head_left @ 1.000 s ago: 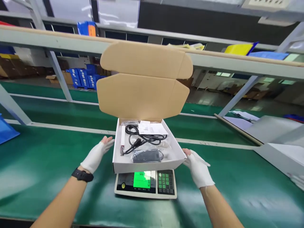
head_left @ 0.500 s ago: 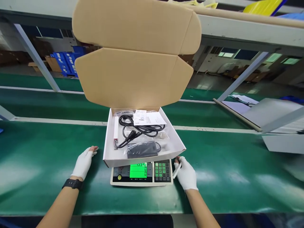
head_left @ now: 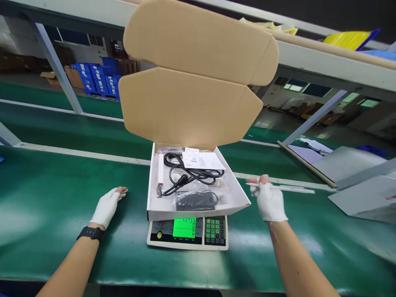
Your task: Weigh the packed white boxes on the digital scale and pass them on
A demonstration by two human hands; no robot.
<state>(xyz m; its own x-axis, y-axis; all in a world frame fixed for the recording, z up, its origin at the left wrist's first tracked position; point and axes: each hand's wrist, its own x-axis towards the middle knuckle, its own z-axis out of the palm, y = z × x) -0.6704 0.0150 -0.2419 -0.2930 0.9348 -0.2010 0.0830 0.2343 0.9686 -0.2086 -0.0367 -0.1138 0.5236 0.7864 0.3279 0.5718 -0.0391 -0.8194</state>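
Box (head_left: 173, 212) in mid-frame, white, lid flaps up, sits on the scale (head_left: 187, 233) with its green display lit. Lower left, the gloved left hand (head_left: 107, 206) lies flat on the green belt (head_left: 46, 194), fingers loosely spread, holding nothing. Inside the box: black cable (head_left: 185, 177), paper slip (head_left: 201, 159), dark adapter (head_left: 194, 200). Right of centre, the right hand (head_left: 269, 200) pinches a thin white stick (head_left: 291, 189).

A green bench (head_left: 62, 206) carries a scale (head_left: 187, 233) and grey sheets (head_left: 361, 194).
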